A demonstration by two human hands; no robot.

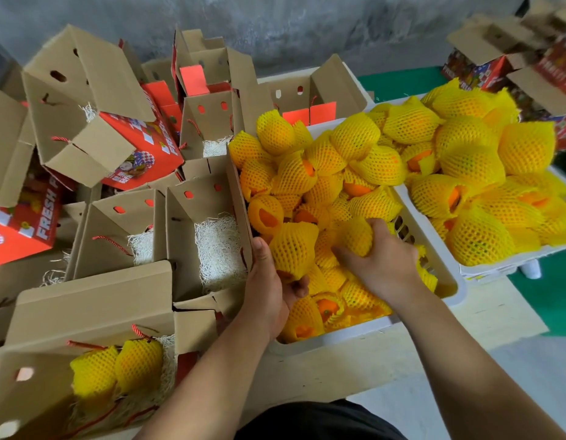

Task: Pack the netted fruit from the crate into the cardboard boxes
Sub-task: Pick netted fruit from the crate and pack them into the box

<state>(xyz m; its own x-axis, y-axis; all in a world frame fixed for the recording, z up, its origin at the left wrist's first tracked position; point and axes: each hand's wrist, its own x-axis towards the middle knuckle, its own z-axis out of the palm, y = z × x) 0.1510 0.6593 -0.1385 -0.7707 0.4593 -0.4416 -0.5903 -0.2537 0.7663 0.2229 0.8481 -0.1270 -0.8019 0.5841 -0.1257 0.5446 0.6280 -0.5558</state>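
**Two fruit boxed, a crate still brimming**

Both hands are in the white plastic crate [364, 336]. The left hand [269, 290] clasps a yellow foam-netted orange [292, 249], and the right hand [380, 258] curls round another netted fruit [357, 236]. The near open cardboard box [31, 385] holds just two netted oranges [116, 366]; the straw-lined box beside the crate [218, 246] sits unfilled. By my reckoning, it's early days.

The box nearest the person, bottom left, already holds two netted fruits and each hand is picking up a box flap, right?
Not quite. The head view shows each hand gripping a netted fruit in the crate: left hand, right hand. The nearest box does hold two netted fruits.
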